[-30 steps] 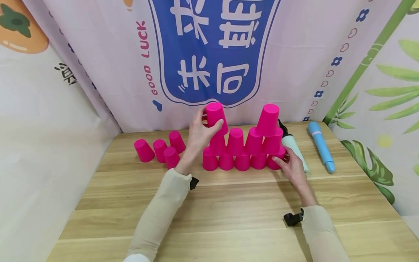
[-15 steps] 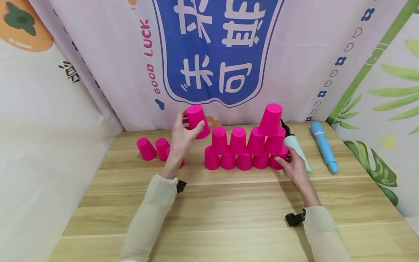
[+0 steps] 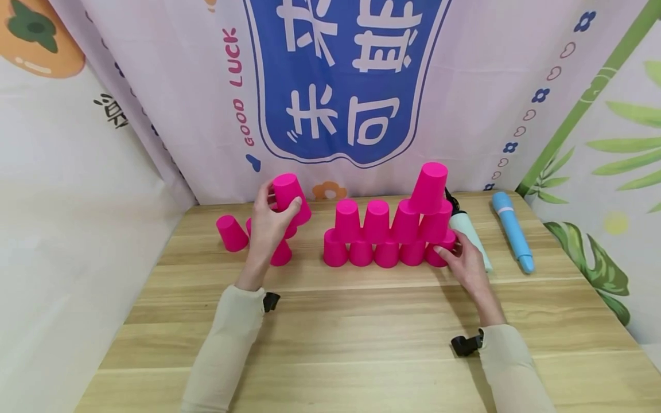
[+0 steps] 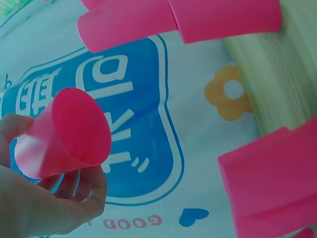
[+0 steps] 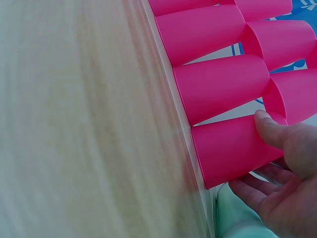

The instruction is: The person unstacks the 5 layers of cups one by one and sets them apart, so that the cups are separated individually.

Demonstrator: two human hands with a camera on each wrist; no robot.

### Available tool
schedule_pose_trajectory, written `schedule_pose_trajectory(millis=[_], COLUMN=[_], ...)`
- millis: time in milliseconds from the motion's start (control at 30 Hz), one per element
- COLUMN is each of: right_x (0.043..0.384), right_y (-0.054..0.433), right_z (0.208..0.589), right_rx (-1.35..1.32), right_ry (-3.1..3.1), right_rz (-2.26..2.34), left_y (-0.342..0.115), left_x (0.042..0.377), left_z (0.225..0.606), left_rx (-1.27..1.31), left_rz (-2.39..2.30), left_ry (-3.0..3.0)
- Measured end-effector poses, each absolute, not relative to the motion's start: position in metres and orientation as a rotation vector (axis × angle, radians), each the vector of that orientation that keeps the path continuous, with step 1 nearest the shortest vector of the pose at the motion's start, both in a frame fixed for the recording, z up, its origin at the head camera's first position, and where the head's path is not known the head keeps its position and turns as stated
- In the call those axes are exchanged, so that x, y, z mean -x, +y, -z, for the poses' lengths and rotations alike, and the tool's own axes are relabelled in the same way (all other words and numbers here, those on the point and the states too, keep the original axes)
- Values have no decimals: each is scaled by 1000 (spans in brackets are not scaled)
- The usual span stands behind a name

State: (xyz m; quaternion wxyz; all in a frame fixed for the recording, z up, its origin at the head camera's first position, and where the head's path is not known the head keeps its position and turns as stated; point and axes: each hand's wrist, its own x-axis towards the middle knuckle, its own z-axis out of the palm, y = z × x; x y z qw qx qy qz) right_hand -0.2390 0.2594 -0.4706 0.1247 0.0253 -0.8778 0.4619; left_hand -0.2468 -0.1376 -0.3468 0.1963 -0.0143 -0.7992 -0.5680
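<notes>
In the head view, my left hand (image 3: pixel 267 226) holds an upside-down pink cup (image 3: pixel 292 201) in the air above the loose cups on the left. The left wrist view shows thumb and fingers round this cup (image 4: pixel 39 148), its open mouth visible. To the right stands a stack of upside-down pink cups: a bottom row, a second row (image 3: pixel 376 221) and a single top cup (image 3: pixel 430 188) at the right. My right hand (image 3: pixel 469 264) grips the bottom row's right end cup (image 3: pixel 436 254). In the right wrist view, thumb and fingers lie on either side of that cup (image 5: pixel 233 151).
Loose pink cups (image 3: pixel 232 235) stand on the table's left, partly hidden behind my left hand. A pale green bottle (image 3: pixel 471 238) lies close behind my right hand. Farther right is a blue wand-shaped thing (image 3: pixel 512 229). A printed cloth (image 3: pixel 217 172) hangs along the table's back edge.
My left hand has carried its cup from above the stack's left end leftward and slightly down, over the loose cups. The right hand has stayed at the end cup.
</notes>
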Motion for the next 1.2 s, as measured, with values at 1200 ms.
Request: schedule_pose_trajectory(millis=[1200], right_x=[238], right_y=[259], right_z=[470], right_rx=[-72], right_ry=[-2555], right_rz=[-1349], left_y=[-227], left_x=[247], left_z=[397], left_rx=[-335], left_rz=[1498], left_ry=[-2173])
